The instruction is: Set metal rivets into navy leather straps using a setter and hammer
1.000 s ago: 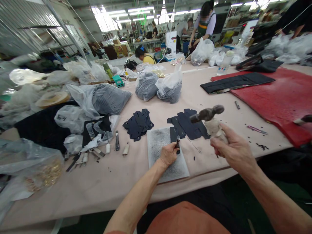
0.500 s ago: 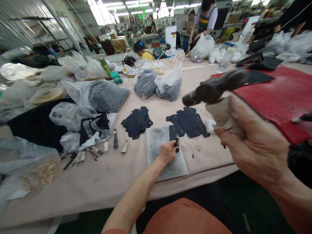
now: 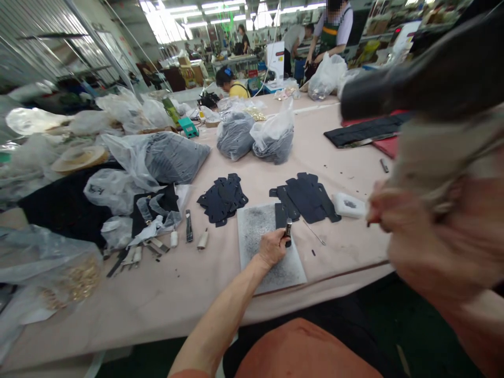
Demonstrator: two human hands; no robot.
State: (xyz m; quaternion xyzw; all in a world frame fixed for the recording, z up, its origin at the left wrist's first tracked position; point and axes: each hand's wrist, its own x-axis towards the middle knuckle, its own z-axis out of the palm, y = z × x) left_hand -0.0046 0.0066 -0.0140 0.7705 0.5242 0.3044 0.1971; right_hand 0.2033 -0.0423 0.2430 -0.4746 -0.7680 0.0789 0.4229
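My left grip point(image 3: 271, 248) is closed narrow around a small steel punch point(image 3: 289, 228), which stands upright on a dark leather strip point(image 3: 281, 216). The strip lies on a grey speckled slab point(image 3: 268, 247) near the counter point(image 3: 157, 315) edge. My right grip point(image 3: 441, 236), blurred close to the camera, clutches a cloth-wrapped hammer point(image 3: 417, 89), right of a white block point(image 3: 348, 205) and dark leather cutouts point(image 3: 305, 197).

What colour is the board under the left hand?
The board is grey with dark speckles; head view.
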